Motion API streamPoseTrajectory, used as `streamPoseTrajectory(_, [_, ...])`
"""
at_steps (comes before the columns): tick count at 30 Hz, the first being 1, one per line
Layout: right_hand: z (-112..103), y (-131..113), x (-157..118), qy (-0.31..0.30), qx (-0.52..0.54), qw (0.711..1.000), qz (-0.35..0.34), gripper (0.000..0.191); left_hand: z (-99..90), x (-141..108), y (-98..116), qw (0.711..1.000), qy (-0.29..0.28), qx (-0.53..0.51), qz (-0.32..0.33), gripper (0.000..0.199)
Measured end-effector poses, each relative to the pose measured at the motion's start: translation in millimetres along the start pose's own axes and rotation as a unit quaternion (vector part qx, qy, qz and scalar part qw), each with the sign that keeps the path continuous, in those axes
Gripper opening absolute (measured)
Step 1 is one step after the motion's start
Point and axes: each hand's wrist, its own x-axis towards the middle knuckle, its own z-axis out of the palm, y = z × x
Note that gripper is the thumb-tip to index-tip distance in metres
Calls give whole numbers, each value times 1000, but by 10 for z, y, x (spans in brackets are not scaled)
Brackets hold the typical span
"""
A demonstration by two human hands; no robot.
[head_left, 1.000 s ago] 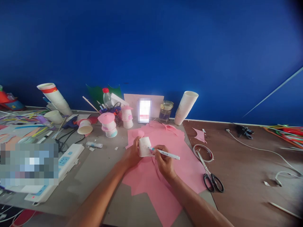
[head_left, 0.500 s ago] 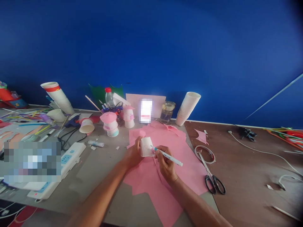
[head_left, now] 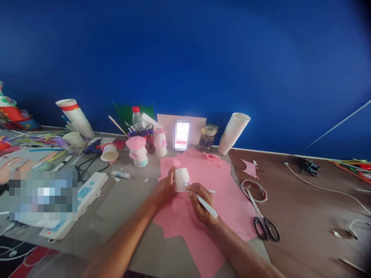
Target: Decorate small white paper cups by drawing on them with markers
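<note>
A white paper cup (head_left: 181, 178), tilted with its wide rim downward, is gripped by my left hand (head_left: 168, 189) on its left side. Faint marks show on the cup's wall. My right hand (head_left: 201, 204) pinches a white marker (head_left: 208, 205) with its tip toward the lower right of the cup; the fingers partly hide that tip. Beneath both hands spreads a large sheet of pink paper (head_left: 232, 208) with jagged edges. A pink paper disc (head_left: 172, 162) lies just behind the cup. A small white end pokes out behind my right hand; what it is, I cannot make out.
Scissors (head_left: 262, 222) and a tape roll (head_left: 255, 190) lie on the right. Behind are stacked paper cups (head_left: 234, 133), a glass jar (head_left: 208, 137) and pink-topped cup figures (head_left: 136, 151). A power strip (head_left: 87, 193) and a glue stick (head_left: 120, 175) lie left.
My right hand has turned the marker more steeply and brought its tip lower on the cup. The view has shifted slightly, so things appear a little further right.
</note>
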Motion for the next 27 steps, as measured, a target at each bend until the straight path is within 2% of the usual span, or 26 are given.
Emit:
streamPoseTrajectory(8, [24, -16, -15, -1, -32, 999, -16, 13, 2, -6, -12, 999, 10, 2, 31, 63])
streamPoseTrajectory(13, [46, 16, -27, 17, -32, 999, -22, 17, 27, -14, -18, 999, 15, -10, 31, 64])
streamPoseTrajectory(20, [43, -10, 2, -31, -30, 995, -94, 24, 5, -34, 2, 999, 21, -5, 43, 55])
streamPoseTrajectory(27, [37, 3, 16, -21, -27, 995, -99, 20, 21, -41, 21, 998, 43, -6, 42, 56])
